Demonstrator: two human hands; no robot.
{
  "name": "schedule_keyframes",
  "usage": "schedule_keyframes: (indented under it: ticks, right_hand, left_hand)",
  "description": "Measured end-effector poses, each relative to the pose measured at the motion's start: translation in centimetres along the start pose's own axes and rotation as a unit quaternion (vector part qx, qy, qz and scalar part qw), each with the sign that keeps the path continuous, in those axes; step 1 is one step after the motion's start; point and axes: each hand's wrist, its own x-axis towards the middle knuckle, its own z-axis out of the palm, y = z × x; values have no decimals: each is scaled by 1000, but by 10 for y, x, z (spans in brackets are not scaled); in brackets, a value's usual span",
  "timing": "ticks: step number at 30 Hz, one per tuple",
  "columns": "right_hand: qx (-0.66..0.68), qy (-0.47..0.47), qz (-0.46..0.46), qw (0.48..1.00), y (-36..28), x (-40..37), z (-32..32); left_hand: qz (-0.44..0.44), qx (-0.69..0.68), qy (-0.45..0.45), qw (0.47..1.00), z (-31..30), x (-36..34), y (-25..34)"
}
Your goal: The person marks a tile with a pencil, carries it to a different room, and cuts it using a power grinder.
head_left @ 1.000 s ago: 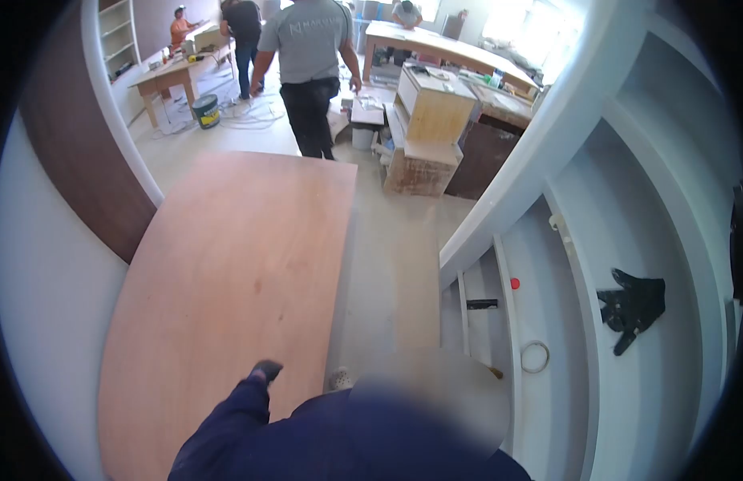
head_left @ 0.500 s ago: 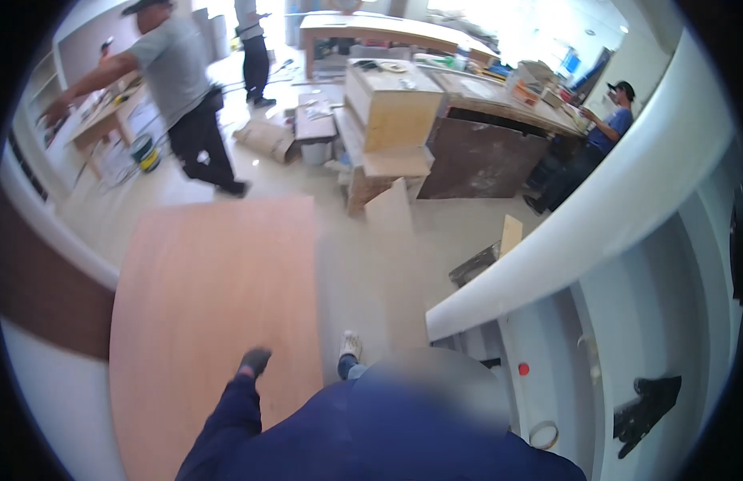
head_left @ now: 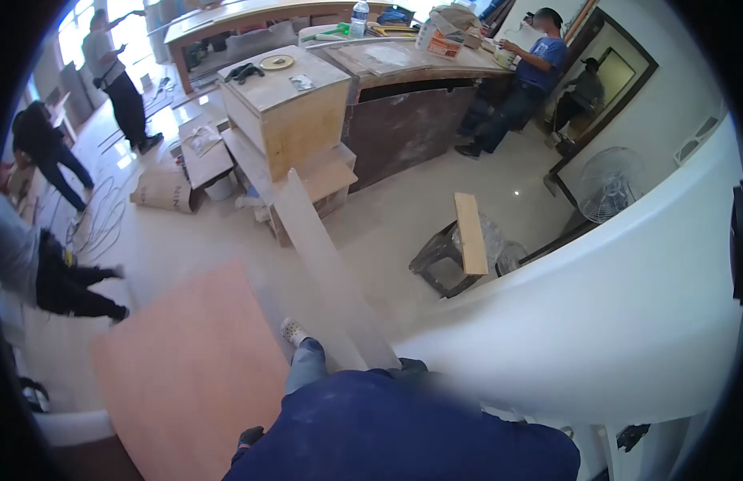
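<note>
My left hand [head_left: 251,437], in a dark glove, hangs low at my side with nothing seen in it, its fingers loosely extended. It overlaps the near right edge of a large reddish plywood sheet [head_left: 191,345] that lies on the floor. My right hand [head_left: 413,365], also in a dark glove, is closed at the near end of a long pale plank [head_left: 327,260]; my body partly hides the grip. The plank slants forward, and its far tip overlaps the lower front of a wooden box unit [head_left: 303,124]. My light shoe [head_left: 293,331] is beside the sheet.
A dark stool [head_left: 439,260] with a short board [head_left: 470,232] stands ahead right. A curved white panel [head_left: 564,337] fills the right side. A fan [head_left: 612,186] stands by the doorway. One person [head_left: 536,68] works at the counter; another [head_left: 50,272] strides at left.
My view has turned right and I have stepped forward. The plank's tip has swung left across the box unit. My left hand has drawn back toward my body.
</note>
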Motion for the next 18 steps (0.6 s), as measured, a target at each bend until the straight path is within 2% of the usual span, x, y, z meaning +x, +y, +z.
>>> schedule_keyframes:
  ticks: [2,3,5,6,7,8,9,10,11,12,13,14,15,16,17,18]
  right_hand:
    - [0,16,11,1000,-23,40,-1]
    - [-8,22,28,999,-38,60,-3]
    - [-26,13,39,999,-68,88,-15]
    - [13,30,32,999,-89,96,-26]
    - [52,38,19,998,-112,108,-36]
    - [42,7,-3,999,-134,119,-45]
    - [24,5,30,999,-154,126,-57]
    - [4,8,63,998,-170,142,-65]
    - [-4,7,59,998,-180,164,-71]
    - [-13,3,42,999,-191,191,-74]
    - [-24,-2,24,999,-203,222,-76]
    - [-34,-11,3,999,-218,256,-74]
    - [-43,-23,-22,999,-237,295,-69]
    - [-56,-36,-47,997,-258,335,-61]
    - [-67,-49,-70,994,-277,370,-51]
    - [-78,-64,-92,991,-297,403,-42]
  left_hand:
    - [24,-6,75,997,-51,38,-19]
    - [34,-2,73,997,-81,63,-30]
    - [40,82,104,990,-126,99,-47]
    - [-54,-180,50,981,-166,109,-41]
    - [-165,-421,51,890,-204,120,-36]
    - [-198,-427,32,882,-233,143,-47]
    - [-283,-490,27,824,-272,161,-46]
    - [-170,-395,60,901,-291,183,-70]
    - [-93,-348,107,927,-300,218,-101]
    - [-68,-313,169,932,-334,233,-96]
    - [-11,-211,192,958,-414,202,-41]
    - [71,-15,312,947,-398,254,-91]
    - [-52,-179,255,949,-444,249,-65]
    - [-25,-148,323,934,-432,287,-92]
    - [-82,-174,319,928,-449,295,-91]
    - [-78,-174,271,944,-467,302,-93]
